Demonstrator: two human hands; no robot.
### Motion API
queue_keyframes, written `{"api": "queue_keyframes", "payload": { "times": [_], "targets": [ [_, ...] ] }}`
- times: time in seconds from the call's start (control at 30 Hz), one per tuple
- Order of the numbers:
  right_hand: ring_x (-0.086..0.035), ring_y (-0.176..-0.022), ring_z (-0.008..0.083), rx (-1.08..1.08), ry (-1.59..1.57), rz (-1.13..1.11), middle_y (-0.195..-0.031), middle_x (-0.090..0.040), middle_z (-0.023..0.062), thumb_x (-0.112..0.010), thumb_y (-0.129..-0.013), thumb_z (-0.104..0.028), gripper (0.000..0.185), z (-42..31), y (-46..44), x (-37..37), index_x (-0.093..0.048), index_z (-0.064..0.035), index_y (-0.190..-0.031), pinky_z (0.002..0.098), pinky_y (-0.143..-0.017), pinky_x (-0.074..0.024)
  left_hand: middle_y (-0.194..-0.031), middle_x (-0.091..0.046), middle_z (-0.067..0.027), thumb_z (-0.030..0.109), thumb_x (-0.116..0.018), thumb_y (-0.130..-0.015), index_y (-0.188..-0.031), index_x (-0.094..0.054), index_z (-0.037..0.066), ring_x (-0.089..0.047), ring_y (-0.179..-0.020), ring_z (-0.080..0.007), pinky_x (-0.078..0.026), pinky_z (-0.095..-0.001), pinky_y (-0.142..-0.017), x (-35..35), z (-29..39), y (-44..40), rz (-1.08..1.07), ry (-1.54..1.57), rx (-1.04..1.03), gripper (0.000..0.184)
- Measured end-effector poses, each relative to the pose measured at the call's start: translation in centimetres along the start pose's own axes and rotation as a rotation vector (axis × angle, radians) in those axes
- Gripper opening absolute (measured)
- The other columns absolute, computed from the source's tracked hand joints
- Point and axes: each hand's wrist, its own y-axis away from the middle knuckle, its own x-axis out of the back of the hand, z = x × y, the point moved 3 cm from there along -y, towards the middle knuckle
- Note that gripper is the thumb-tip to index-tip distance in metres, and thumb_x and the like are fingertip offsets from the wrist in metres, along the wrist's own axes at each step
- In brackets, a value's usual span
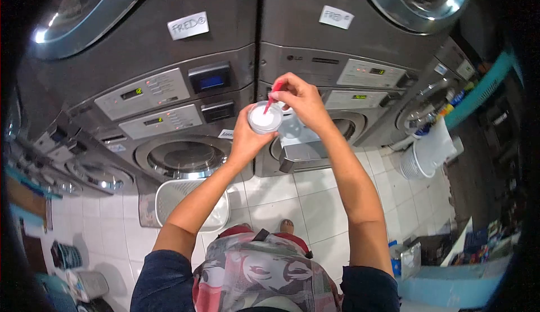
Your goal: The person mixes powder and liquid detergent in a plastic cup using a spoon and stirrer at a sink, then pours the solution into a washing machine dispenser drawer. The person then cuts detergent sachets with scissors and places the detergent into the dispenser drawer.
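Note:
My left hand (252, 142) is wrapped round a small clear cup (257, 128) with white powder (261, 115) in it. In my right hand (304, 101), fingers pinched, is a red plastic spoon (275, 91) whose lower end dips into the cup at the powder. Just below and right of the cup, a dispenser drawer (306, 155) stands pulled out from the lower right washing machine (349, 126). The part of the drawer's inside behind the cup and my right forearm is hidden.
A white plastic basket (164, 202) sits on the tiled floor (270, 191) at left. White buckets (419, 163) stand at right. Stacked machines with lit panels (143, 93) line the wall. A light blue counter (455, 286) bearing various items is at lower right.

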Motion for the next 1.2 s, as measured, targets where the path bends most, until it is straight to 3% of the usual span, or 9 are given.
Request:
{"api": "queue_keyframes", "payload": {
  "times": [0.07,0.17,0.3,0.37,0.53,0.73,0.9,1.13,1.2],
  "targets": [
    [-0.058,-0.075,0.0066,-0.05,0.013,-0.09,-0.08,-0.062,-0.0012,-0.063,-0.08,-0.013,0.01,0.1,0.1,0.5,-0.059,-0.008,-0.088,0.024,-0.059,-0.0463,-0.113,-0.053,-0.0142,0.015,-0.083,-0.055,-0.121,-0.039,0.0,-0.053,-0.105,-0.022,-0.041,-0.0314,-0.093,-0.6,-0.5,0.1,0.034,-0.044,-0.008,0.081],
    [-0.057,-0.073,0.0064,-0.045,0.061,-0.152,-0.079,-0.061,-0.0015,-0.062,-0.081,-0.013,0.01,0.8,-0.5,1.9,-0.058,-0.007,-0.088,0.0232,-0.058,-0.0449,-0.115,-0.052,-0.0168,0.016,-0.082,-0.055,-0.121,-0.04,-0.001,-0.052,-0.108,-0.0266,-0.042,-0.0343,-0.092,-1.2,-0.2,0.7,0.069,0.019,0.065,0.081],
    [-0.053,-0.067,0.007,0.134,0.079,-0.096,-0.07,-0.059,0.0021,-0.063,-0.079,-0.014,0.015,1.3,-1.5,2.2,-0.057,-0.0027,-0.087,0.0229,-0.062,-0.0423,-0.115,-0.051,-0.0177,0.02,-0.08,-0.054,-0.122,-0.04,0.0,-0.052,-0.108,-0.0282,-0.041,-0.0339,-0.093,-1.7,0.5,1.6,0.188,-0.065,0.123,0.081],
    [-0.055,-0.07,0.0059,0.011,0.025,-0.15,-0.073,-0.061,0.0001,-0.063,-0.08,-0.015,0.011,1.0,-1.3,1.6,-0.059,-0.0052,-0.085,0.022,-0.058,-0.0445,-0.114,-0.052,-0.0175,0.023,-0.082,-0.054,-0.122,-0.041,0.002,-0.053,-0.107,-0.0278,-0.042,-0.0347,-0.093,-1.8,0.4,2.0,0.237,-0.084,0.104,0.083],
    [-0.056,-0.069,0.0051,-0.039,-0.148,-0.344,-0.075,-0.062,0.0007,-0.061,-0.08,-0.01,0.009,1.3,-1.5,1.3,-0.058,-0.0048,-0.087,0.0208,-0.054,-0.0442,-0.114,-0.052,-0.018,0.024,-0.083,-0.054,-0.124,-0.039,0.002,-0.052,-0.109,-0.029,-0.041,-0.0356,-0.093,-1.6,1.8,2.9,0.296,-0.104,0.09,0.085],
    [-0.057,-0.068,0.0058,0.104,-0.029,-0.22,-0.076,-0.062,0.0005,-0.062,-0.08,-0.009,0.009,0.6,-2.0,0.8,-0.058,-0.0048,-0.088,0.0206,-0.055,-0.0442,-0.114,-0.052,-0.0176,0.024,-0.082,-0.056,-0.124,-0.038,0.001,-0.051,-0.11,-0.0287,-0.04,-0.035,-0.093,-1.4,2.6,3.4,0.323,-0.158,0.1,0.084],
    [-0.057,-0.068,0.0055,-0.027,-0.187,-0.405,-0.077,-0.061,-0.0011,-0.062,-0.081,-0.009,0.009,0.7,-2.0,0.1,-0.058,-0.0068,-0.088,0.0209,-0.055,-0.0436,-0.116,-0.051,-0.0175,0.024,-0.082,-0.056,-0.123,-0.039,0.001,-0.051,-0.111,-0.0283,-0.04,-0.0347,-0.094,-1.0,2.4,3.3,0.323,-0.107,0.09,0.083],
    [-0.056,-0.068,0.0045,0.072,-0.03,-0.203,-0.076,-0.061,-0.0016,-0.061,-0.08,-0.008,0.007,0.2,-2.9,0.4,-0.059,-0.005,-0.087,0.02,-0.055,-0.042,-0.117,-0.051,-0.017,0.023,-0.081,-0.056,-0.123,-0.039,0.001,-0.05,-0.111,-0.0272,-0.039,-0.034,-0.095,-0.6,2.7,2.8,0.324,-0.127,0.098,0.082],
    [-0.056,-0.069,0.0057,0.048,-0.113,-0.256,-0.077,-0.062,-0.0004,-0.061,-0.081,-0.009,0.008,0.2,-2.7,-0.1,-0.06,-0.0044,-0.087,0.0206,-0.056,-0.0432,-0.117,-0.051,-0.0162,0.022,-0.081,-0.056,-0.123,-0.039,0.001,-0.05,-0.112,-0.0267,-0.039,-0.0338,-0.095,-0.7,1.8,2.5,0.314,-0.1,0.058,0.082]
  ]
}}
